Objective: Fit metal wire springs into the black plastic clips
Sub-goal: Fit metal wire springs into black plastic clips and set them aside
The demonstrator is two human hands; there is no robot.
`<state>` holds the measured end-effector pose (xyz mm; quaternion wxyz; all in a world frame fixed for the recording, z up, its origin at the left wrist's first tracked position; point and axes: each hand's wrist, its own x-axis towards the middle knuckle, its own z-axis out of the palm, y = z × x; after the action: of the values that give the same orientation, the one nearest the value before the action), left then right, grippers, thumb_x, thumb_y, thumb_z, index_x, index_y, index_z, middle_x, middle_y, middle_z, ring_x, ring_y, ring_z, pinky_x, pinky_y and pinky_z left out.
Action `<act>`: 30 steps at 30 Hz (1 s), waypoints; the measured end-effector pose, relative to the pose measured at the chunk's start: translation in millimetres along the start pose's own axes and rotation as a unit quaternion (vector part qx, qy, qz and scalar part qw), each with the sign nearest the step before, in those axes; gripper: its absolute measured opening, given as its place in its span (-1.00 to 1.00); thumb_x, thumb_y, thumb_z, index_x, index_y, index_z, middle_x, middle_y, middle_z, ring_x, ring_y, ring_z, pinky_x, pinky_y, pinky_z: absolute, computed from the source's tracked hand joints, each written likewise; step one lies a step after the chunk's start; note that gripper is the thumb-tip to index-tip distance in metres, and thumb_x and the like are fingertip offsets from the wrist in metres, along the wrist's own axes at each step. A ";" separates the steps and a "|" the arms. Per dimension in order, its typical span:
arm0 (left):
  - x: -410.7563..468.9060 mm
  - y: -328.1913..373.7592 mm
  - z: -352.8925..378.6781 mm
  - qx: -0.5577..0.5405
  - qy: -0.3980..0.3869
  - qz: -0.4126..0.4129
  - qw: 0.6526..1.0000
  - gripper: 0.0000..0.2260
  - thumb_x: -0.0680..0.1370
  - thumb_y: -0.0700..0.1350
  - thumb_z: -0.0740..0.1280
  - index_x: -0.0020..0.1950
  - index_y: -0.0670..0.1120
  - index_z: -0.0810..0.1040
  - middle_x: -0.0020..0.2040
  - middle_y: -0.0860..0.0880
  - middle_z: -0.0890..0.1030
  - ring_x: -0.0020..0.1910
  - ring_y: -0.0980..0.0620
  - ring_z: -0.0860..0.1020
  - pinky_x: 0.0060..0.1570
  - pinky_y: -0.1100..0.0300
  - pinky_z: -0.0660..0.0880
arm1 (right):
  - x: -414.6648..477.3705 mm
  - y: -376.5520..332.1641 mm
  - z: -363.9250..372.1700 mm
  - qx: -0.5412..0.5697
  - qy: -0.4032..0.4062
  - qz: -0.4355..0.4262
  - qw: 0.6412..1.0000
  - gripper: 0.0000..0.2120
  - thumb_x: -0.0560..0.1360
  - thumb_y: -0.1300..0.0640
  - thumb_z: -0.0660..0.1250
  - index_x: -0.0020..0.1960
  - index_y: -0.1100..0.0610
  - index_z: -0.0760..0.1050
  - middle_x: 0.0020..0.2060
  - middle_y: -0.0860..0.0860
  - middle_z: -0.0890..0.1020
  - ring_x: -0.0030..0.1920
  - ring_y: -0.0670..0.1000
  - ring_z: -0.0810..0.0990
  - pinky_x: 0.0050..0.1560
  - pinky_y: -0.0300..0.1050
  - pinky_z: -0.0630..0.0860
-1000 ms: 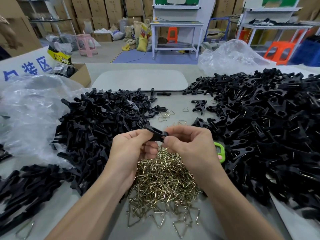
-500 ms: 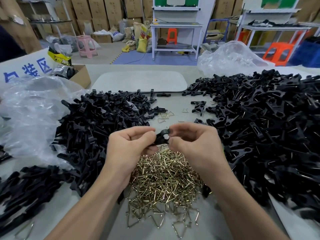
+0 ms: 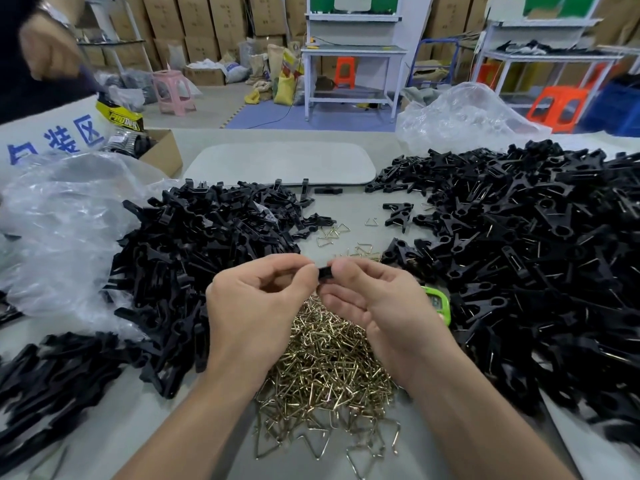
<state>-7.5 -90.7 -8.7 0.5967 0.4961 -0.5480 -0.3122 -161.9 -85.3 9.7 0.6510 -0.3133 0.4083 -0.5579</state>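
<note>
The hands have drawn together, nearly hiding the black clip. Left hand and right hand both pinch it above the spring pile. Skewed pressure could leave a spring unseated.

You're in a factory packing floor, pretty clearly. Stacked cartons along the back wall, metal workbenches, plastic stools, and heaps of black clips on your table.

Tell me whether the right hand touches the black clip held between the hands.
Touching: head view shows the right hand pinching the black clip.
</note>
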 end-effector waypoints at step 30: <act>6.5 -3.5 -5.9 0.190 -0.084 -0.082 0.975 -0.87 0.43 0.09 0.57 -0.18 0.36 0.72 -0.12 0.41 0.67 -0.13 0.36 0.61 -0.29 0.50 0.44 | 6.8 -22.4 -27.7 -0.031 0.040 -0.109 0.993 -0.85 0.26 0.28 0.51 -0.17 0.17 0.74 -0.15 0.22 0.75 -0.15 0.13 0.76 -0.17 -0.16 0.67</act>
<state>0.1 -96.3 -9.1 0.4157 0.6153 -0.6033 -0.2908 -196.5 -94.7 14.8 0.5591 -0.3538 0.4147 -0.6248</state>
